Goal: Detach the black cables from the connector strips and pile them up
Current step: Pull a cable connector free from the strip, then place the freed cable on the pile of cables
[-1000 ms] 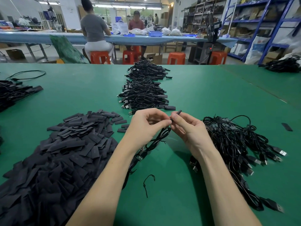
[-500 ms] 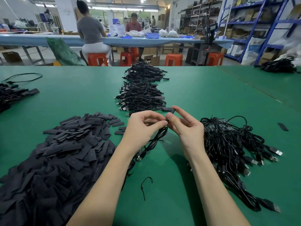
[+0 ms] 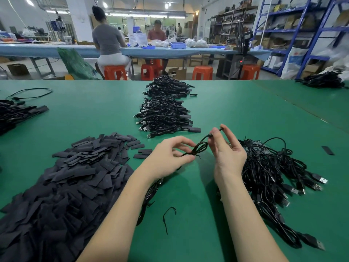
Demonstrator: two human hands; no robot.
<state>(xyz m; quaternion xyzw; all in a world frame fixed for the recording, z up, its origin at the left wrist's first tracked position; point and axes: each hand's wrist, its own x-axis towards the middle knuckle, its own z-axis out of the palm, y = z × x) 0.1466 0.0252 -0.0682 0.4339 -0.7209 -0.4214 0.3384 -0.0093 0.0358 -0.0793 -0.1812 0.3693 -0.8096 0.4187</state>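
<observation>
A short, curled black twist tie (image 3: pixel 168 216) is lying loose on the smooth green felt-like table (image 3: pixel 188 233), nearer the body than both hands, between the two bare forearms. To the left of the left forearm, a wide heap of flat, matte black rectangular strips (image 3: pixel 62 182) is spreading across the table in overlapping layers. Right of the right forearm, a tangled mound of thin, glossy black cables with metal USB plugs (image 3: pixel 273 174) is lying against the wrist.

Above the table, the left hand (image 3: pixel 166 159) is pinching the looped middle of a thin black cable (image 3: pixel 198 148) between thumb and fingertips, the remaining fingers loosely curled. Just beside it, the right hand (image 3: pixel 226 150) is gripping the same cable's upper end between thumb and forefinger, a small dark plug tip poking out above the fingers, with the other fingers fanned out. The cable is stretching between the two hands, clear of the table.

Beyond the hands, a neat row of coiled black cable bundles (image 3: pixel 164 110) is running away along the table. Farther off, people are sitting on orange plastic stools (image 3: pixel 202 72) at a long blue bench.
</observation>
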